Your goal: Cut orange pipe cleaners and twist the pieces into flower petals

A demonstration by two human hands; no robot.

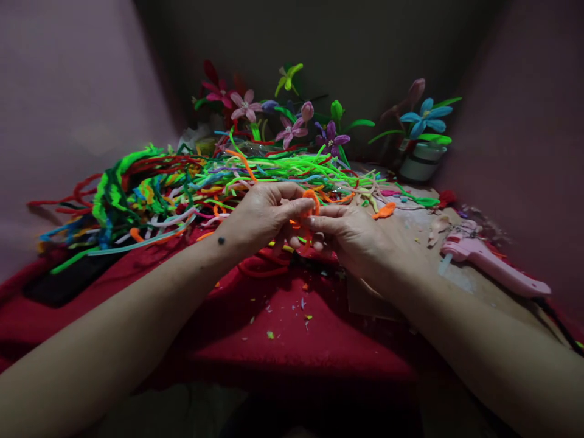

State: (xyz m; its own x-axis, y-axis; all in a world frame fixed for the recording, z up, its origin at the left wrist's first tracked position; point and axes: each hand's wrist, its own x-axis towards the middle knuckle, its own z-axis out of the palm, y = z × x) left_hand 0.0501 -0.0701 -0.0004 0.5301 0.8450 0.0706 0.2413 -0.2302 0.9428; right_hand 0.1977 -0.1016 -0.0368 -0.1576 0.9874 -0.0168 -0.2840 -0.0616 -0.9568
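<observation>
My left hand (262, 213) and my right hand (351, 234) meet at the middle of the table, fingers pinched together on a bent orange pipe cleaner (311, 198). The orange piece loops up between the fingertips of both hands. Just behind the hands lies a big heap of pipe cleaners (182, 182) in green, red, orange, blue and white. A finished orange petal shape (384, 211) lies on the table a little right of my right hand.
A red cloth (283, 328) covers the table's front, dotted with small clippings. A pink glue gun (490, 264) lies at the right. Pipe-cleaner flowers (292, 128) stand at the back, and a blue flower (424, 118) in a white jar (422, 161).
</observation>
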